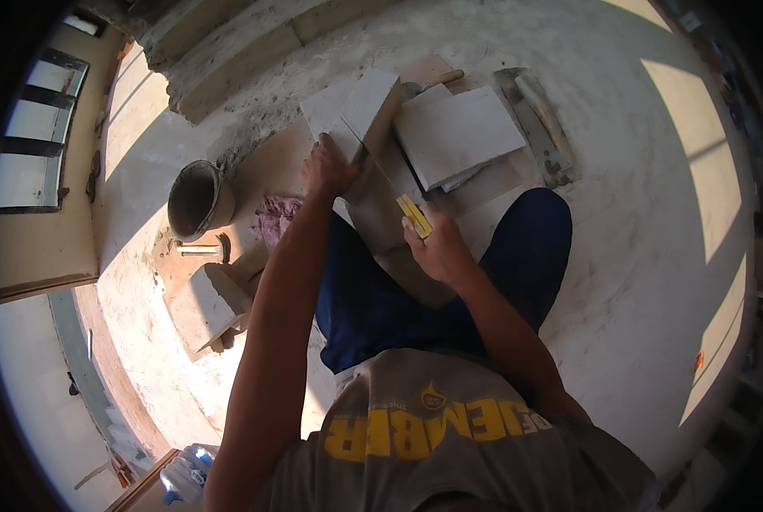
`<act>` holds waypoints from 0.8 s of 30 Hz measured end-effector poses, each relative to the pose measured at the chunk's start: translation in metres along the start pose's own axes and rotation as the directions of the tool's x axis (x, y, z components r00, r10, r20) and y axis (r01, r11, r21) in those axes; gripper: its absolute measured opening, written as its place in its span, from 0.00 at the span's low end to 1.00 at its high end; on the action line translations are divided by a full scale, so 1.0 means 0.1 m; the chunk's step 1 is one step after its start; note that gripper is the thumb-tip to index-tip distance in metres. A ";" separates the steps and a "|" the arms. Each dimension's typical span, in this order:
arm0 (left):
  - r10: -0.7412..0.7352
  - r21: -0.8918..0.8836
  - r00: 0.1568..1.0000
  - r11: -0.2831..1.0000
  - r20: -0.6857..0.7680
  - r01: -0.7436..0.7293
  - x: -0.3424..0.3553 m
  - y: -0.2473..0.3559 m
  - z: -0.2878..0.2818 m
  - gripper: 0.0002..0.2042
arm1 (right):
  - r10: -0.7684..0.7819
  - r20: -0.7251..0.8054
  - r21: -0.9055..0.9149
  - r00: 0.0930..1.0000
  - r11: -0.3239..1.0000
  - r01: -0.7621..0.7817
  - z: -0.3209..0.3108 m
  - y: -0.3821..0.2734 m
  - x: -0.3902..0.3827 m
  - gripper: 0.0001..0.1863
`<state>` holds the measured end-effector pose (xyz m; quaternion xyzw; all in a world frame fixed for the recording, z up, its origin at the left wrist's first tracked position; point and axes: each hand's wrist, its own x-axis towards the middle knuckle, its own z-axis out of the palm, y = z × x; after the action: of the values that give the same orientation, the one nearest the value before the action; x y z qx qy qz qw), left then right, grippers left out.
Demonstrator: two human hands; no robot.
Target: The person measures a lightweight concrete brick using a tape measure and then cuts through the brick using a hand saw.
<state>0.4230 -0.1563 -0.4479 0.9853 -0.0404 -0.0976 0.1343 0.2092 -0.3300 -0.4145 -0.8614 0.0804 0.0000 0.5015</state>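
Note:
A pale grey-white building block [371,101] lies on the floor in front of me, with a line running across its face. My left hand [326,169] grips the block's near left edge, fingers curled against it. In my closed right hand [441,247] is the yellow handle of a handsaw [415,217]. The thin saw blade points up and left, reaching the block at that line. How deep the blade sits in the block I cannot tell.
Right of the block lie stacked white slabs [460,135] and a wooden-handled trowel [545,118]. To the left are a dark bucket [197,201], a pink cloth [276,220], a light-handled tool [200,249] and block pieces [204,305]. Rough steps [241,53] rise at the back.

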 end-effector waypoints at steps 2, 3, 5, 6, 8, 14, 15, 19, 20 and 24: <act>-0.027 -0.003 0.999 1.000 0.031 0.027 -0.10 -0.03 -0.01 0.37 | 0.163 0.081 0.104 0.983 0.980 -0.171 -0.36 -0.24 -0.71 0.16; -0.032 -0.008 0.999 0.999 0.039 0.032 -0.13 0.01 -0.03 0.38 | 0.173 0.063 0.112 0.983 0.977 -0.179 -0.44 -0.29 -0.84 0.15; -0.039 -0.014 0.999 0.999 0.025 0.039 -0.09 0.01 -0.11 0.38 | 0.159 0.022 0.131 0.987 0.978 -0.161 -0.53 -0.36 -0.88 0.15; -0.033 -0.019 0.999 0.999 0.022 0.034 -0.07 0.03 -0.12 0.38 | 0.083 0.005 0.106 0.997 0.991 -0.083 -0.45 -0.27 -0.69 0.15; -0.016 -0.028 0.999 0.999 0.046 0.017 -0.13 0.08 0.02 0.38 | 0.003 -0.011 0.015 1.000 1.000 -0.003 -0.13 0.06 -0.06 0.16; 0.017 -0.040 1.000 0.999 0.017 -0.017 -0.05 0.09 0.07 0.40 | -0.076 -0.131 -0.080 0.988 0.995 0.066 0.19 0.18 0.60 0.18; 0.010 -0.048 1.000 0.999 0.028 -0.009 -0.04 0.03 0.02 0.42 | -0.050 -0.077 0.008 0.996 0.999 0.050 0.12 0.12 0.31 0.17; 0.030 -0.106 0.999 0.994 -0.028 -0.032 -0.16 0.05 -0.11 0.52 | 0.094 0.018 0.134 0.995 0.986 -0.096 -0.36 -0.08 -0.72 0.14; 0.067 -0.091 0.997 0.993 -0.042 -0.070 -0.14 0.02 -0.10 0.53 | 0.080 0.006 0.147 0.997 0.986 -0.080 -0.37 -0.14 -0.73 0.13; 0.215 -0.004 0.976 0.976 -0.033 -0.216 -0.16 0.08 0.05 0.53 | -0.004 -0.014 0.021 1.000 1.000 0.004 -0.10 0.17 0.12 0.16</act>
<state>0.4063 -0.1640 -0.4478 0.9760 -0.1445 -0.0667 0.1486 0.2176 -0.3479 -0.4250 -0.8562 0.0822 -0.0078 0.5101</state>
